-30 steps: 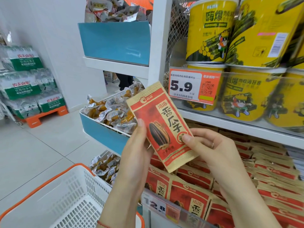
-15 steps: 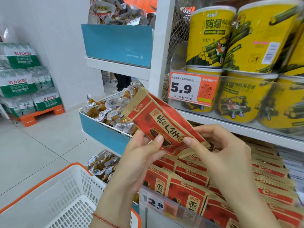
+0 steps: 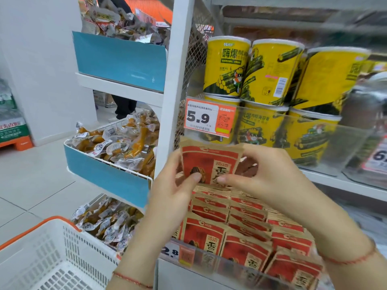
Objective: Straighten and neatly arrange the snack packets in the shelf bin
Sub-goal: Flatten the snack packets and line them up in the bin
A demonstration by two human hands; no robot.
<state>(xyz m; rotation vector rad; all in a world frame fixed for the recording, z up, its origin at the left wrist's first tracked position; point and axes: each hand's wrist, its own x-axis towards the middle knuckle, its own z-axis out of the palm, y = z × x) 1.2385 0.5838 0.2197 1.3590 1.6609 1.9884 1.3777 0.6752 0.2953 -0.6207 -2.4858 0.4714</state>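
Observation:
A red-and-tan sunflower seed packet (image 3: 209,162) stands upright just above the back of the shelf bin, under the upper shelf's edge. My left hand (image 3: 173,185) pinches its lower left side with the thumb on the front. My right hand (image 3: 266,176) grips its right edge, fingers curled behind the packet. Below them, rows of the same red packets (image 3: 240,231) stand in the shelf bin, whose clear front lip (image 3: 209,260) carries a price tag.
Yellow seaweed-snack tubs (image 3: 261,80) fill the shelf above, behind a 5.9 price tag (image 3: 209,118). Blue-fronted bins of wrapped snacks (image 3: 117,143) hang on the left. A white basket with an orange rim (image 3: 52,254) sits at lower left. A white upright post (image 3: 173,80) divides the shelving.
Both hands have turned the packet from a tilt to upright and carried it down and back toward the rear of the bin. The view has swung lower and closer to the shelf.

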